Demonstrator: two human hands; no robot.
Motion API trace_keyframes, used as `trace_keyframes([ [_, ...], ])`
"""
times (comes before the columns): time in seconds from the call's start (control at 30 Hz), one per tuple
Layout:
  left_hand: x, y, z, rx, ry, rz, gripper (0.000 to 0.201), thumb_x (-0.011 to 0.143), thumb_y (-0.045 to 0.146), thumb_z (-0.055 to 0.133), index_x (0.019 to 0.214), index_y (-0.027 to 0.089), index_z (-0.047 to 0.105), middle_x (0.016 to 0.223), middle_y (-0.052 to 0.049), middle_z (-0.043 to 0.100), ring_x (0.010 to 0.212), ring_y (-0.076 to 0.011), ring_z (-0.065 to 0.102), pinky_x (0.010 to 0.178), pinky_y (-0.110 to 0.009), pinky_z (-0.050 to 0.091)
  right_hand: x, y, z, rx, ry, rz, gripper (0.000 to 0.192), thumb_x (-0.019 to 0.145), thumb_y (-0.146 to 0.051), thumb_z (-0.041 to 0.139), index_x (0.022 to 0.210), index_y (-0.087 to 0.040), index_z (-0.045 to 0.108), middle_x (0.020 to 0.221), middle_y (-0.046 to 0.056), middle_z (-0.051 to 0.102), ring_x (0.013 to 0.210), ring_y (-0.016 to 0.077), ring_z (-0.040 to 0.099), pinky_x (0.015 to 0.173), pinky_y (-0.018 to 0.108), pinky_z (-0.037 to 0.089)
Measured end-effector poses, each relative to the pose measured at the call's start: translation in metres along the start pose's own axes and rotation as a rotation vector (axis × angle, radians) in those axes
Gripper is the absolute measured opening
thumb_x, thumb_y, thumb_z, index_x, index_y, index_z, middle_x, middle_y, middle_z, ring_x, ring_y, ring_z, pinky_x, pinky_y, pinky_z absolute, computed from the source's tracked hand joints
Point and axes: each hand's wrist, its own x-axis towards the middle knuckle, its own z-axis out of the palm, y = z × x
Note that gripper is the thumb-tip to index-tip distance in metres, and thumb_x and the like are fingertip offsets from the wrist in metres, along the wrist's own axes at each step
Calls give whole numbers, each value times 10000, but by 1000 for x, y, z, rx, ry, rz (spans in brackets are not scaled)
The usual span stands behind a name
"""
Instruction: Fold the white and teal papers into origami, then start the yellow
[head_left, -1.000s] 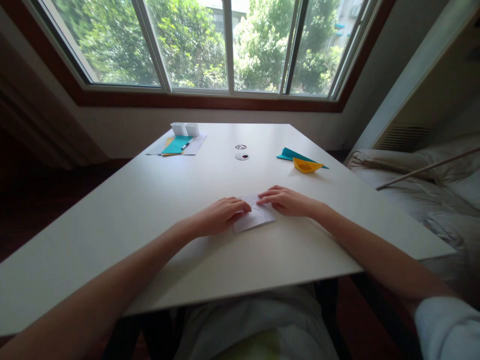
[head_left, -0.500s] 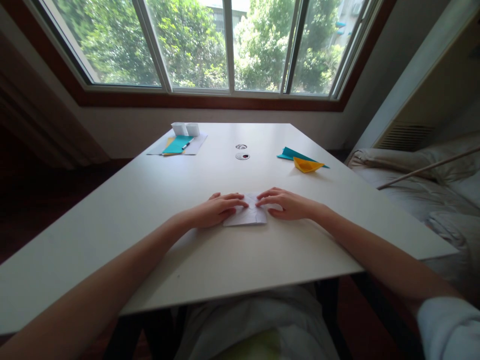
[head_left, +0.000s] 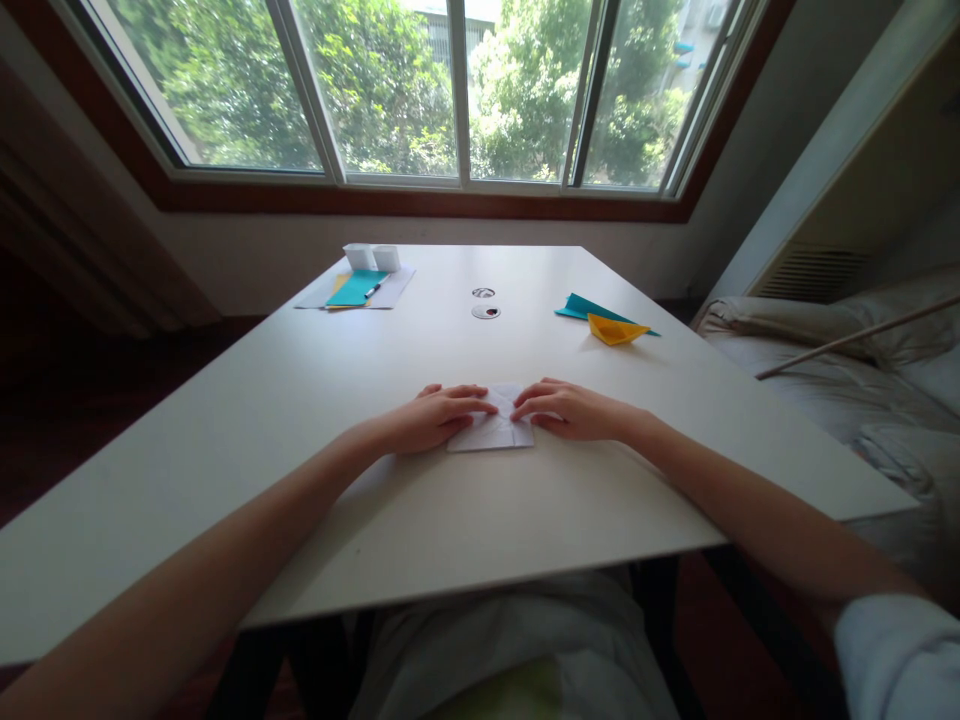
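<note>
A folded white sheet of paper lies flat on the white table in front of me, with crease lines across it. My left hand rests over its left side, fingers stretched out and the fingertips touching the paper. From the other side my right hand lays its fingertips on the right part, the fingers extended and slightly bent. Neither hand grasps the paper. Parts of its left and right edges are hidden under my fingers.
Beyond my right hand sit a yellow paper boat and a teal folded paper plane. At the far left, teal sheets, a pen and two white containers are grouped. Two round inserts mark the table's middle.
The fingers of my right hand have shifted slightly on the paper, and its right side looks a little flatter. My left hand stays in place.
</note>
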Motion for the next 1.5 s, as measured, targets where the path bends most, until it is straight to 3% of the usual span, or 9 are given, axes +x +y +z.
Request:
trace_keyframes([
  [0.37,0,-2,2,2,-1,4,405,912,242,297,1272,384,418,1397,-26,361,1255,-210,352,1026,-447,214,1,-1,1,8,5,19,286,879,-280,453,1120,-214,592,1098,76,595,997,168,525,883,324,424],
  [0.57,-1,-2,0,53,69,-24,376,905,273,329,1242,366,467,1333,-39,424,1186,-221,421,991,-408,279,2,-6,1,-85,30,12,434,759,-454,592,1118,-211,589,1117,94,589,994,211,537,877,369,430],
  [0.8,-1,-3,0,77,80,-31,380,907,262,327,1246,363,465,1307,-46,432,1170,-229,421,967,-398,293,2,-8,2,-165,124,-8,276,862,-294,476,1092,-197,594,1081,85,615,911,180,590,811,329,454],
  [1.0,-1,-1,-1,185,128,-34,354,915,256,330,1200,370,508,1091,-47,530,1004,-203,490,864,-367,329,3,-10,1,-6,151,24,249,872,-188,423,1014,-181,627,1017,80,641,884,148,604,797,276,470],
  [1.17,-2,10,0,269,149,-2,349,908,219,351,1186,335,528,926,-54,531,885,-185,505,792,-331,324,7,-8,6,142,307,255,179,812,-289,532,859,-179,666,935,63,666,774,139,612,684,249,492],
  [1.3,-1,18,2,299,156,22,340,899,218,373,1182,329,526,890,-49,516,859,-183,504,780,-327,324,11,-7,10,256,341,446,172,779,-283,551,838,-175,671,899,54,678,712,136,608,656,257,493],
  [1.43,-1,18,3,298,157,23,343,902,225,372,1193,343,509,956,-50,522,907,-190,499,797,-340,322,8,-4,4,429,266,372,259,729,-94,482,909,-174,651,964,41,669,834,141,622,754,263,489],
  [1.5,-1,16,4,279,149,30,354,905,215,360,1199,352,502,1005,-52,524,941,-191,490,814,-345,320,4,-2,-1,400,212,300,355,694,-30,450,949,-184,643,972,33,666,873,141,616,777,265,483],
])
